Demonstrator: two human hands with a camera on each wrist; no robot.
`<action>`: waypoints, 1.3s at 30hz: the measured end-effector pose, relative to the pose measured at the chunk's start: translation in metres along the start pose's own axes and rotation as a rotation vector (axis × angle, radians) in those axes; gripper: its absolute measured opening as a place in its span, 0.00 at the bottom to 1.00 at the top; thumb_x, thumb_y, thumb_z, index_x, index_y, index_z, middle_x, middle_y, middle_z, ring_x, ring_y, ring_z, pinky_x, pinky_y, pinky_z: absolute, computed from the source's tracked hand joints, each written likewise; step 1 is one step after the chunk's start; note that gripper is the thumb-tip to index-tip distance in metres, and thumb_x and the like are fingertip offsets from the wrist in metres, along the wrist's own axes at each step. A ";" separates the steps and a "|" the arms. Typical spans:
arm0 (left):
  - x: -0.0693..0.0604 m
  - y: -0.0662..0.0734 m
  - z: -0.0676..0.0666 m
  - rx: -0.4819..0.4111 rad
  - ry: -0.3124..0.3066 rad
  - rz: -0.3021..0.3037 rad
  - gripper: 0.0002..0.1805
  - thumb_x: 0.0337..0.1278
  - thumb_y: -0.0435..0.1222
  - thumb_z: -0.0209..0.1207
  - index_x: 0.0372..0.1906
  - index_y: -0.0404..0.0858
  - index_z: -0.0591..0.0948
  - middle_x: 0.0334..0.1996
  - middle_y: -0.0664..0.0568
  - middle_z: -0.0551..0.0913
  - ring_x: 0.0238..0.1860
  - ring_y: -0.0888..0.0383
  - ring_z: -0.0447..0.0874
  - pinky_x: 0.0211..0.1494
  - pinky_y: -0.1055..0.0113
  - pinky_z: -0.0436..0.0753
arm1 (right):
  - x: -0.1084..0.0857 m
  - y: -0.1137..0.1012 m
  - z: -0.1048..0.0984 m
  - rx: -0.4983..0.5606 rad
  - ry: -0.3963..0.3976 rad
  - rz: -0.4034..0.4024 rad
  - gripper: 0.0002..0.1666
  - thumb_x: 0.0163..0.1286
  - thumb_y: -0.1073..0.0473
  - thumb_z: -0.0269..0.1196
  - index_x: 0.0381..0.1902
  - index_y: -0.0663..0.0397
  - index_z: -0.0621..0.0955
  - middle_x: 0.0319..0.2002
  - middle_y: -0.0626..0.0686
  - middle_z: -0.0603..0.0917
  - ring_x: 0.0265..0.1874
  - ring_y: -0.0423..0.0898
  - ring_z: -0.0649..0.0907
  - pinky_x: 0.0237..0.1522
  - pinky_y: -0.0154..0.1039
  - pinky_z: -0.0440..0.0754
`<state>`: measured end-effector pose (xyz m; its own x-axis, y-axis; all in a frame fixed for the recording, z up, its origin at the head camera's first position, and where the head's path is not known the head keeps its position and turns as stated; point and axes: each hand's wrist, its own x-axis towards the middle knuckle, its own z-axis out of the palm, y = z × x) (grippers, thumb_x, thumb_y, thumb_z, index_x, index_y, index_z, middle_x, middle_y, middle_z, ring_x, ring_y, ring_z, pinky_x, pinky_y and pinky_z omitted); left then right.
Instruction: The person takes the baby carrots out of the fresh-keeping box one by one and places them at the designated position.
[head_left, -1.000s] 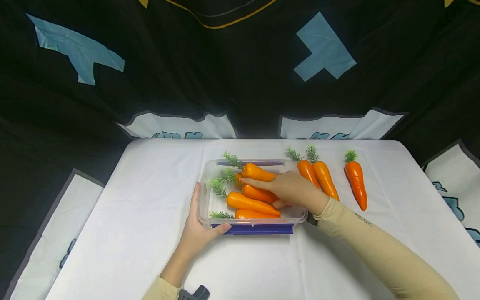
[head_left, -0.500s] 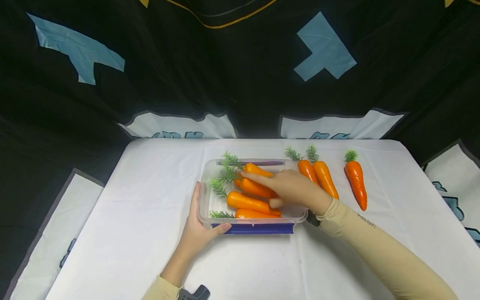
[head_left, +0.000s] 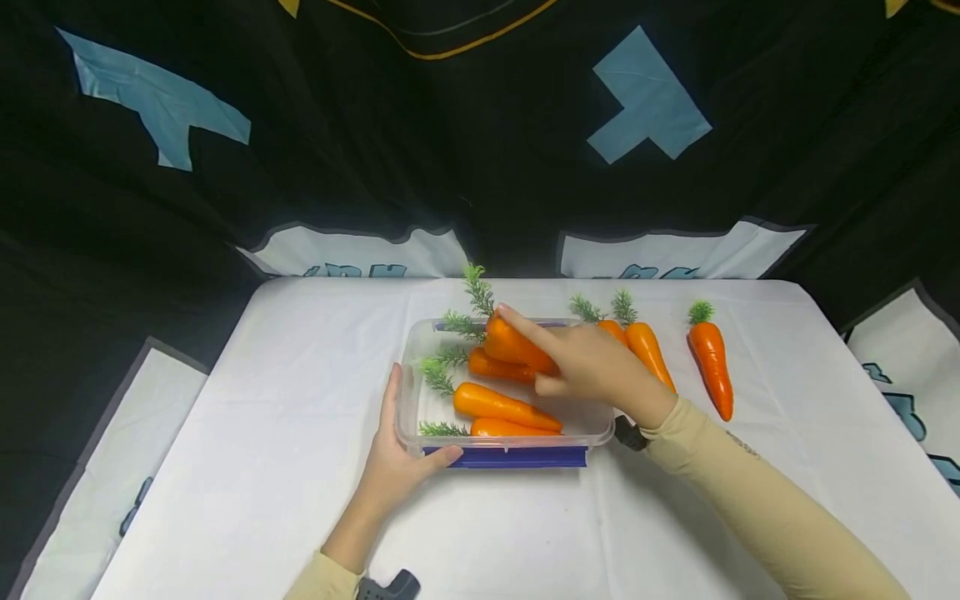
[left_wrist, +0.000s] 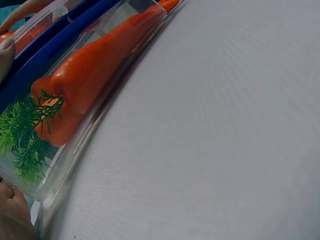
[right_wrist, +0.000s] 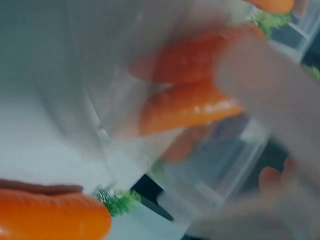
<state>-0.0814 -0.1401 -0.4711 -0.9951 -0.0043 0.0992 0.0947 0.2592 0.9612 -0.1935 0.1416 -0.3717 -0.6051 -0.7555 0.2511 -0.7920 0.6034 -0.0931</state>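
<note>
Head view: white-covered counter bearing a clear tub with a blue clasp in front.
Left hand: at the tub's near left corner, fingers extended along its wall, thumb across its front.
Resting carrots: inside the tub, leafy ends left.
Held carrot: above the tub's back half, tilted.
Right hand: over the tub's right side, fingers closed around the held carrot.
Carrot pair: just right of the tub.
Lone carrot: farther right.
</note>
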 end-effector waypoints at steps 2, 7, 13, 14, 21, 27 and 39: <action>0.000 0.000 0.000 -0.006 -0.001 -0.004 0.71 0.40 0.39 0.78 0.80 0.62 0.38 0.81 0.57 0.41 0.80 0.47 0.44 0.77 0.34 0.49 | -0.001 0.001 -0.005 0.000 0.027 0.019 0.61 0.57 0.53 0.69 0.80 0.33 0.47 0.19 0.43 0.65 0.12 0.38 0.61 0.16 0.28 0.63; -0.001 0.000 0.000 -0.013 0.000 -0.007 0.71 0.40 0.39 0.78 0.79 0.65 0.38 0.81 0.57 0.42 0.80 0.46 0.44 0.77 0.34 0.50 | -0.004 0.004 -0.019 -0.009 0.130 0.062 0.57 0.57 0.54 0.69 0.79 0.40 0.53 0.19 0.45 0.68 0.13 0.40 0.62 0.16 0.29 0.63; 0.000 -0.001 0.001 -0.020 -0.001 -0.008 0.70 0.40 0.38 0.78 0.78 0.68 0.38 0.81 0.57 0.41 0.80 0.47 0.43 0.77 0.34 0.49 | -0.018 0.015 -0.035 -0.017 0.265 0.199 0.56 0.56 0.53 0.68 0.79 0.46 0.56 0.18 0.47 0.69 0.12 0.40 0.64 0.15 0.30 0.66; 0.000 -0.001 0.001 -0.022 -0.001 -0.008 0.70 0.40 0.38 0.78 0.78 0.67 0.38 0.81 0.57 0.41 0.80 0.47 0.43 0.77 0.34 0.49 | -0.021 0.018 -0.038 -0.018 0.277 0.225 0.56 0.55 0.53 0.68 0.79 0.46 0.55 0.18 0.48 0.70 0.11 0.40 0.64 0.16 0.30 0.68; 0.000 -0.001 0.001 -0.052 -0.009 -0.018 0.70 0.41 0.37 0.78 0.80 0.60 0.38 0.81 0.59 0.42 0.80 0.47 0.45 0.77 0.35 0.51 | -0.056 0.044 -0.053 -0.056 0.322 0.354 0.61 0.55 0.57 0.69 0.81 0.44 0.49 0.19 0.53 0.73 0.11 0.41 0.64 0.16 0.31 0.71; 0.000 -0.001 0.000 -0.054 -0.009 -0.011 0.71 0.40 0.37 0.78 0.80 0.61 0.38 0.81 0.58 0.42 0.80 0.47 0.44 0.77 0.35 0.50 | -0.088 0.063 -0.055 -0.077 0.282 0.466 0.64 0.54 0.58 0.70 0.81 0.41 0.46 0.20 0.55 0.76 0.12 0.43 0.68 0.18 0.38 0.78; 0.000 0.001 0.001 -0.054 -0.010 -0.016 0.71 0.40 0.37 0.78 0.79 0.66 0.38 0.81 0.58 0.41 0.80 0.47 0.43 0.77 0.34 0.49 | -0.131 0.092 -0.039 0.026 0.038 0.696 0.65 0.58 0.51 0.69 0.81 0.42 0.41 0.22 0.57 0.78 0.16 0.47 0.73 0.21 0.44 0.81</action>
<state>-0.0815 -0.1392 -0.4704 -0.9967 0.0017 0.0815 0.0801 0.2070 0.9751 -0.1839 0.3057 -0.3760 -0.9697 -0.1861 0.1580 -0.2235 0.9372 -0.2677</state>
